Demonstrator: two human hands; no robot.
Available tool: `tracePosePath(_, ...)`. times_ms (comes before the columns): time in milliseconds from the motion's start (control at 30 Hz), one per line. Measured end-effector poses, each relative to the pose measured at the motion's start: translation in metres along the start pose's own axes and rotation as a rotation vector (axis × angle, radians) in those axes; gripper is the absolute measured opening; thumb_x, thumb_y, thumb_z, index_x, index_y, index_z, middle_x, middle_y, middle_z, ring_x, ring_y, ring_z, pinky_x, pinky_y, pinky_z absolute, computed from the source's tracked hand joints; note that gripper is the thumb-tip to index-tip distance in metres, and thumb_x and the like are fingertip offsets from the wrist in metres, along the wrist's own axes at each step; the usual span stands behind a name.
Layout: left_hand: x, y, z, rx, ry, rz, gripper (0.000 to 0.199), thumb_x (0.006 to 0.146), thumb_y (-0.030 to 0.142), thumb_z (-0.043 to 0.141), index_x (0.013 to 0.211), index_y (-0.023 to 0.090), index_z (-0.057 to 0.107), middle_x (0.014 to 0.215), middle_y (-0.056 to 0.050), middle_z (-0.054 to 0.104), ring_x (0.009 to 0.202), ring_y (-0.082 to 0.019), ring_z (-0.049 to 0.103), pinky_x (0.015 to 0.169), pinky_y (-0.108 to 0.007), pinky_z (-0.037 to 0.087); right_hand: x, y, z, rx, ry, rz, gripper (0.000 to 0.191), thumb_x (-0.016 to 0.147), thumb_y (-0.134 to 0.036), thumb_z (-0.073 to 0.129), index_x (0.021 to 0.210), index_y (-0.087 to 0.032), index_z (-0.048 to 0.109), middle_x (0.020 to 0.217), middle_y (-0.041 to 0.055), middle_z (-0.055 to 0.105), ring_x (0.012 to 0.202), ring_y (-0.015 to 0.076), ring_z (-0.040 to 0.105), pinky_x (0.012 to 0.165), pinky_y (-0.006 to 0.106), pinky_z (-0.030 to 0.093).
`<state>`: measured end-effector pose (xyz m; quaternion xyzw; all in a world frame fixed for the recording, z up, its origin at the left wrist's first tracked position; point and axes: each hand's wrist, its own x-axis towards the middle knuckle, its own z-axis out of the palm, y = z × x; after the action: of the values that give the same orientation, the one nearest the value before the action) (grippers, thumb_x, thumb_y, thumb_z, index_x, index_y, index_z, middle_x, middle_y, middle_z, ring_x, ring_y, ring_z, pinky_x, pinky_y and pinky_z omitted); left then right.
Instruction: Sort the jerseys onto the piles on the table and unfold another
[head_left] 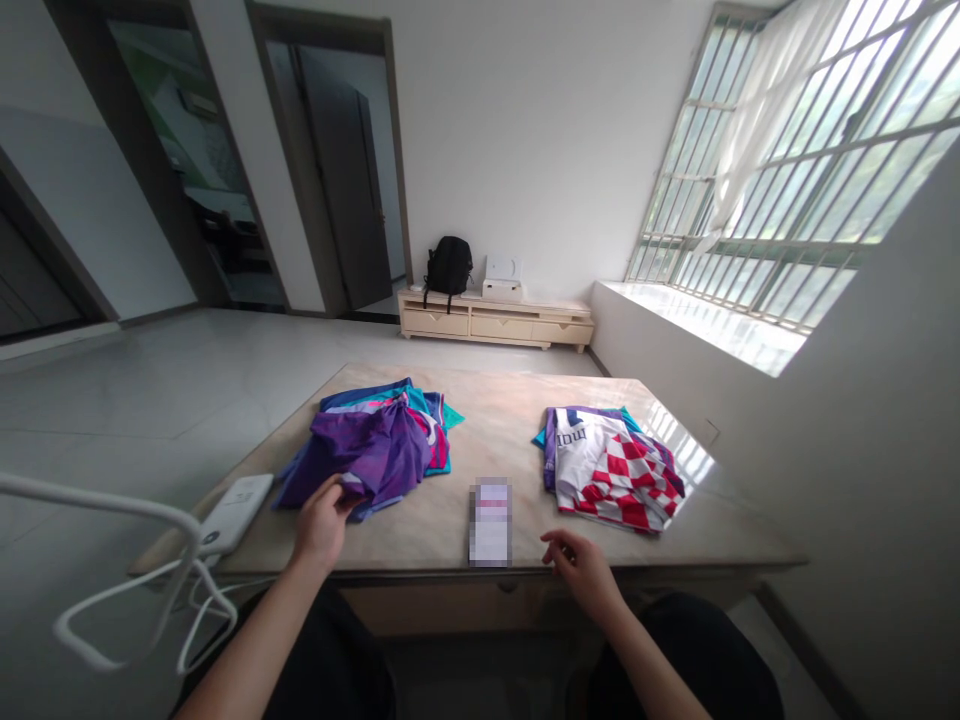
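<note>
A thumb-and-finger pinch on only the top layer best spares the pile underneath. The left hand [322, 525] pinches the crumpled purple cloth garment [382, 450] near the tabletop's [491, 410] left edge, its long axis slanting toward the far right; the right hand [583, 572] is empty, fingers loosely parted.

On the white shirt [581, 465] in the pile right of the middle of the frame, short dark lettering shows that looks like "IOW", its reading uncertain, with a dark blue mark just above it that cannot be made out. The phone [491, 525] at lower centre has a pixelated screen with no legible words, and the white device [238, 512] at lower left bears a small round mark and faint print, both too small to read. The white box [502, 280] at upper centre shows no readable lettering.
</note>
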<state>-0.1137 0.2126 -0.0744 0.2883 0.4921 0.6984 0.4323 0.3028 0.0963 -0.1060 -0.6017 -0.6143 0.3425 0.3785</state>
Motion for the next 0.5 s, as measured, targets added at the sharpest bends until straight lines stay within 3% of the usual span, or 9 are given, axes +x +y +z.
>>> tracePosePath(200, -0.002, 0.005, -0.001, -0.200, 0.076, -0.020, 0.021, 0.096, 0.030, 0.066, 0.083, 0.014, 0.064, 0.080, 0.002, 0.065, 0.067, -0.012, 0.062, 0.063, -0.027, 0.054, 0.002, -0.004, 0.002, -0.006, -0.012, -0.001, 0.029, 0.090, -0.034, 0.052, 0.101, -0.019, 0.074, 0.079, 0.0057, 0.079, 0.061, 0.0203, 0.068, 0.061, 0.030, 0.048)
tracePosePath(333, -0.004, 0.021, 0.000, -0.361, 0.112, -0.068, 0.020, 0.098, 0.030, 0.058, 0.085, 0.016, 0.066, 0.085, -0.001, 0.071, 0.079, -0.015, 0.067, 0.074, -0.031, 0.056, 0.002, -0.006, 0.005, 0.010, -0.026, 0.015, 0.030, 0.090, -0.035, 0.052, 0.102, -0.019, 0.074, 0.079, 0.0060, 0.079, 0.061, 0.0208, 0.067, 0.061, 0.031, 0.048)
tracePosePath(500, -0.014, 0.041, -0.001, -0.501, 0.017, -0.235, 0.029, 0.089, 0.021, 0.043, 0.096, 0.019, 0.071, 0.088, -0.008, 0.078, 0.098, -0.025, 0.072, 0.089, -0.043, 0.058, 0.001, -0.006, 0.004, 0.068, -0.039, 0.050, 0.031, 0.088, -0.040, 0.056, 0.100, -0.018, 0.075, 0.077, 0.0064, 0.078, 0.062, 0.0214, 0.065, 0.064, 0.033, 0.047)
